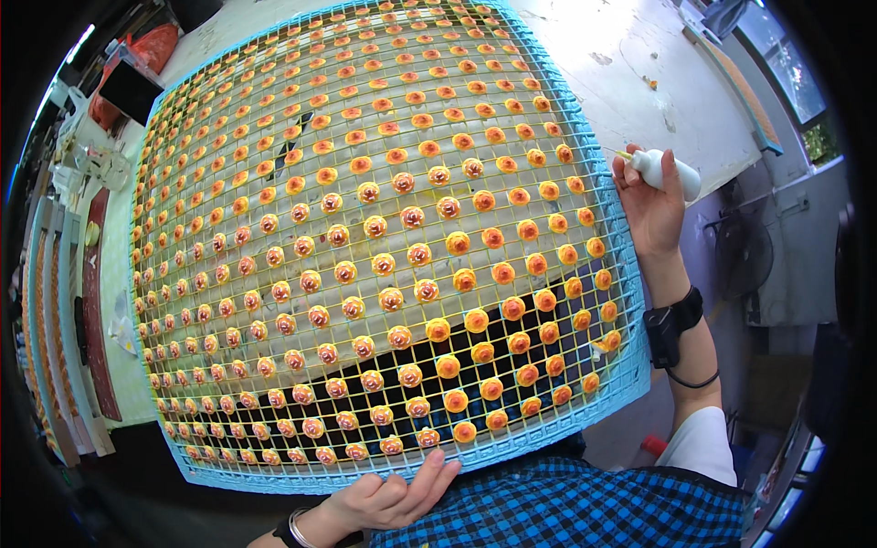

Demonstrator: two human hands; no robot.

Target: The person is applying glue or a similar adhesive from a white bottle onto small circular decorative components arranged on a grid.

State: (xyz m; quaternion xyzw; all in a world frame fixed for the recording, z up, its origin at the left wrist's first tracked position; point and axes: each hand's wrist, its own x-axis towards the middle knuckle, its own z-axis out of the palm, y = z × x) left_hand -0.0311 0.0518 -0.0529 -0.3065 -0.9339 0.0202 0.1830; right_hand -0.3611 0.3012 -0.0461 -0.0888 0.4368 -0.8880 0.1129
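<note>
A large light-blue frame (512, 429) strung with a yellow mesh is tilted up in front of me. Rows of small orange-and-yellow rosettes (421, 120) sit across it. Those at the lower left, such as one rosette (390, 299), carry pale glossy lines; those along the right are plain orange. My left hand (393, 498) grips the near lower rim, fingers curled against it. At the right rim, my right hand (653, 201) is closed round a white squeeze bottle (670, 173), whose thin nozzle points left over the frame's edge; that hand's side rests against the rim.
A pale worktable (621, 55) lies beneath and beyond the frame, with a small orange crumb (652, 84) on it. Another blue-edged rack (735, 91) lies at the far right. Racks (59, 338) stand at the left, near a red bag (155, 47). A dark fan (742, 239) is at right.
</note>
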